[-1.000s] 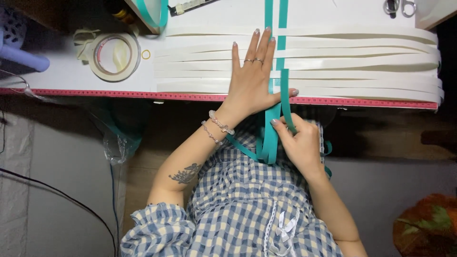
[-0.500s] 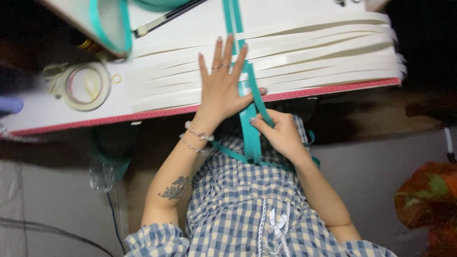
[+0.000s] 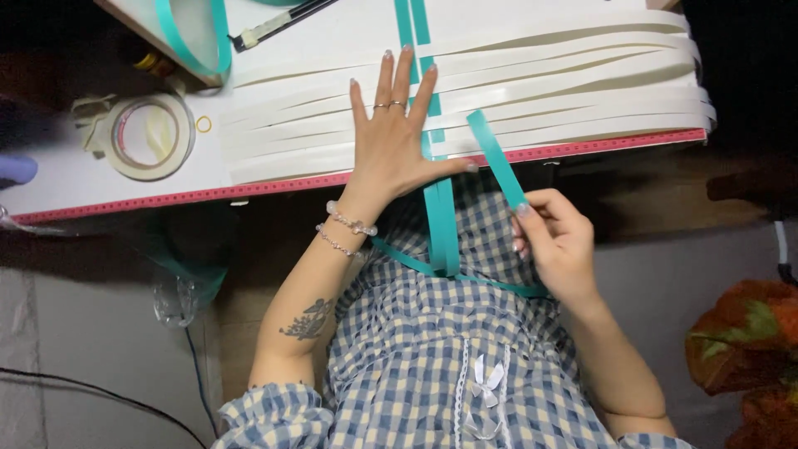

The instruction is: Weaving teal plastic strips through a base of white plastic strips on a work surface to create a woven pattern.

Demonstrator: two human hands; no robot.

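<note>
From my feed I see a white tabletop (image 3: 75, 187) with a red edge strip (image 3: 249, 188) running across the upper frame. Below it lies a pale grey floor (image 3: 83, 349), crossed by a thin black cable (image 3: 100, 397). The far corners sink into darkness; light falls mainly on the tabletop.

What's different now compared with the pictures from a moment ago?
The right hand has come away from the hanging teal strips and moved out to its own side, and it now lifts one loose teal strip up at a slant over the table edge. The left hand stays pressed flat on the white strips, fingers spread. The tape roll has not moved on the table.
</note>
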